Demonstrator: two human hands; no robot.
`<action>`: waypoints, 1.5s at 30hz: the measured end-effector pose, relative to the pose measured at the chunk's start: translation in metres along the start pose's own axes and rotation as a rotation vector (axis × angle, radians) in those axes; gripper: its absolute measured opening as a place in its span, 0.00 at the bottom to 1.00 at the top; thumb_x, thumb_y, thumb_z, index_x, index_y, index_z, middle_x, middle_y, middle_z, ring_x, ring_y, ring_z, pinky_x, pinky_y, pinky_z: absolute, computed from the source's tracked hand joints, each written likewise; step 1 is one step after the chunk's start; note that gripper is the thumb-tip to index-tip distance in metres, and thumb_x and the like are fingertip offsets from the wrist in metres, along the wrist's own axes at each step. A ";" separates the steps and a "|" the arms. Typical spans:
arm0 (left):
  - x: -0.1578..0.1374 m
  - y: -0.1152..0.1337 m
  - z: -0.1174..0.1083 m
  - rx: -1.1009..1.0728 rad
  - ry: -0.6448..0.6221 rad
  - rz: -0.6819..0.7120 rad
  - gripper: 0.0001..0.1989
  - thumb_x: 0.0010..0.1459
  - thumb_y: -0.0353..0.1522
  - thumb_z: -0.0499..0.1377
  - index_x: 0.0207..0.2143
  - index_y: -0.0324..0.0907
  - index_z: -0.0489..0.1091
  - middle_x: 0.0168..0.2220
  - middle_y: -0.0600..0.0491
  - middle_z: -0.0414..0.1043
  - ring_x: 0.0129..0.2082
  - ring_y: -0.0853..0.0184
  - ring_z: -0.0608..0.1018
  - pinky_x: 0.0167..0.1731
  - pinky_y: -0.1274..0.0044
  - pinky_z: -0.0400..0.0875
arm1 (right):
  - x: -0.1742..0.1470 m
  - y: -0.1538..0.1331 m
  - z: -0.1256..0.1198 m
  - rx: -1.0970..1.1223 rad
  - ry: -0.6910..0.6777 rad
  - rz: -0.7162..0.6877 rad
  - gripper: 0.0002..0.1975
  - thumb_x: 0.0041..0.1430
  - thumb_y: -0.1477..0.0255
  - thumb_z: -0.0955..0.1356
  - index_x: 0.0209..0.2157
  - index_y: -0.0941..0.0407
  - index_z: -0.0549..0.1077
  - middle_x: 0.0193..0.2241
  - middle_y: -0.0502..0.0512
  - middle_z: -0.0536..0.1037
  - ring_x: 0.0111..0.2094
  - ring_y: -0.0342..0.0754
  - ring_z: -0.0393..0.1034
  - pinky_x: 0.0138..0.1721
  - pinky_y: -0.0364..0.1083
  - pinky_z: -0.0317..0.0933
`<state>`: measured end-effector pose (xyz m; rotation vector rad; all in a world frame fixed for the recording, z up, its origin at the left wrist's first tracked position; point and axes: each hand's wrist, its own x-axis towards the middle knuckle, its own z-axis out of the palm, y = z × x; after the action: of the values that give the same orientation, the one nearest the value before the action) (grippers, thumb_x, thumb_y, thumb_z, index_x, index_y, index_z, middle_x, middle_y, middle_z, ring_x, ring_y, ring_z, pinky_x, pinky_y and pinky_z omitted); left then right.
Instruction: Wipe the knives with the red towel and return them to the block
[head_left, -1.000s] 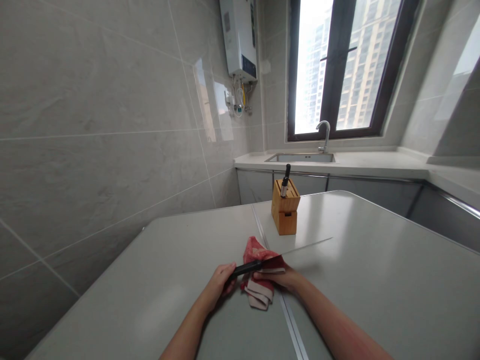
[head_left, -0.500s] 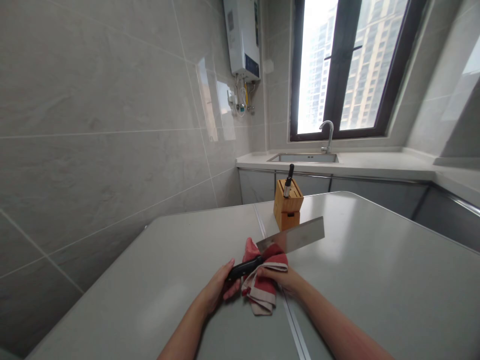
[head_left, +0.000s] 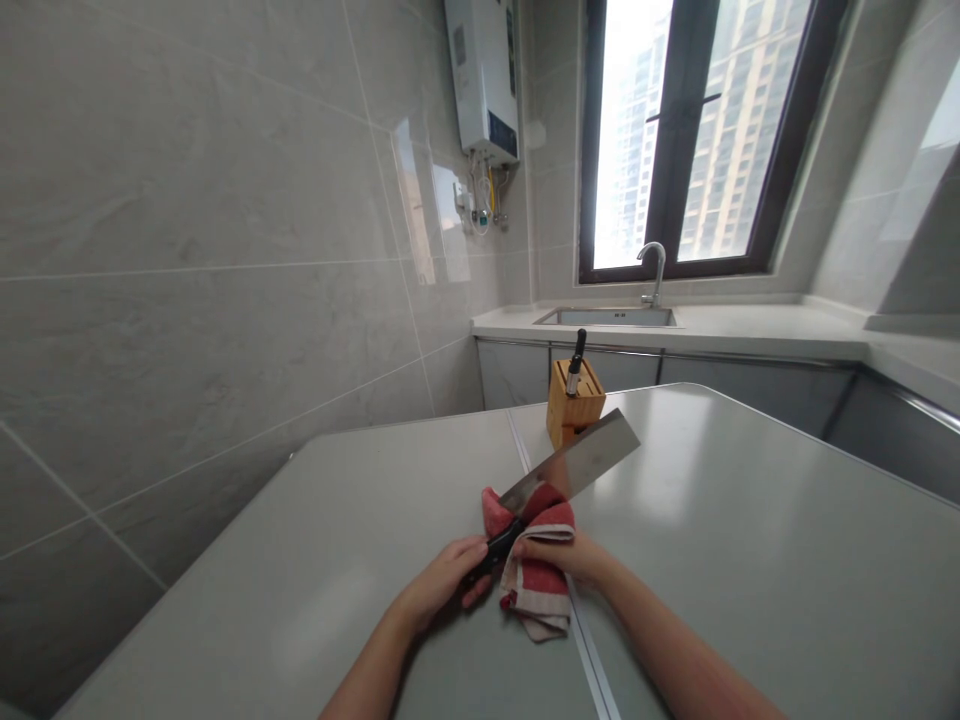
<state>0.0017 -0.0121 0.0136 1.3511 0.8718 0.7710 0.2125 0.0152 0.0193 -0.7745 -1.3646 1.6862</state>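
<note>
My left hand (head_left: 448, 578) is closed round the black handle of a cleaver (head_left: 592, 456), whose broad blade points away to the upper right. A red and white cloth (head_left: 541, 582) is bunched in my right hand (head_left: 564, 556). The cloth lies against the blade close to the handle and hangs down toward the table. Part of my right fingers is hidden in its folds. Just beyond the blade stands a wooden knife block (head_left: 573, 398) with one black-handled knife (head_left: 577, 362) in it; the blade covers the block's lower front.
The pale table (head_left: 360, 500) has a metal seam (head_left: 589, 650) running through it. A counter (head_left: 750, 318) with a sink (head_left: 611, 317) and a faucet (head_left: 658, 272) stands behind, under a window (head_left: 679, 140). A water heater (head_left: 484, 80) hangs on the tiled wall.
The cleaver has tilted, its tip rising and its handle dropping. My left hand has shifted right along with the handle, and the hanging end of the cloth has swung right.
</note>
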 end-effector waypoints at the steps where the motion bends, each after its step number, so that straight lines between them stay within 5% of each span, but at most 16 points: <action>1: 0.001 -0.001 0.000 0.018 0.030 0.003 0.21 0.57 0.48 0.52 0.30 0.37 0.65 0.16 0.60 0.58 0.13 0.77 0.56 0.14 0.83 0.47 | 0.000 -0.001 0.002 -0.008 0.017 0.017 0.14 0.36 0.66 0.76 0.27 0.58 0.78 0.29 0.55 0.80 0.34 0.51 0.73 0.44 0.52 0.65; 10: 0.011 -0.016 -0.003 -0.005 0.239 0.066 0.27 0.53 0.53 0.52 0.26 0.36 0.66 0.13 0.63 0.51 0.14 0.78 0.49 0.15 0.81 0.38 | 0.007 -0.007 0.003 0.079 -0.039 0.049 0.19 0.30 0.71 0.78 0.30 0.60 0.78 0.30 0.57 0.81 0.34 0.52 0.74 0.47 0.55 0.63; 18: 0.014 -0.016 -0.005 -0.088 0.384 0.091 0.25 0.53 0.52 0.53 0.27 0.37 0.65 0.13 0.63 0.51 0.13 0.78 0.49 0.14 0.82 0.38 | 0.004 -0.027 0.000 0.250 -0.136 -0.046 0.26 0.41 0.70 0.76 0.45 0.55 0.71 0.44 0.59 0.77 0.46 0.54 0.71 0.53 0.57 0.58; 23: 0.015 -0.017 -0.005 -0.063 0.403 0.077 0.27 0.52 0.54 0.53 0.26 0.37 0.65 0.13 0.63 0.52 0.13 0.78 0.50 0.14 0.82 0.39 | 0.008 -0.020 0.003 0.338 -0.181 -0.049 0.25 0.43 0.69 0.75 0.45 0.57 0.70 0.44 0.58 0.77 0.45 0.52 0.71 0.53 0.54 0.57; 34: 0.013 -0.014 0.002 0.033 0.334 0.034 0.28 0.46 0.54 0.58 0.25 0.36 0.67 0.14 0.62 0.54 0.15 0.78 0.53 0.16 0.82 0.42 | 0.015 0.002 0.006 0.267 0.043 0.000 0.14 0.42 0.66 0.75 0.29 0.58 0.74 0.28 0.52 0.79 0.32 0.47 0.73 0.46 0.50 0.63; 45: 0.013 -0.011 0.005 0.027 0.388 0.069 0.27 0.46 0.53 0.59 0.24 0.35 0.68 0.14 0.62 0.54 0.15 0.77 0.53 0.17 0.82 0.45 | 0.015 0.004 0.012 0.255 0.110 0.060 0.21 0.44 0.60 0.74 0.38 0.57 0.73 0.36 0.56 0.79 0.40 0.51 0.73 0.51 0.54 0.60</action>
<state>0.0115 -0.0043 0.0014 1.2799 1.1451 1.1017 0.1939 0.0220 0.0190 -0.7542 -1.0360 1.7941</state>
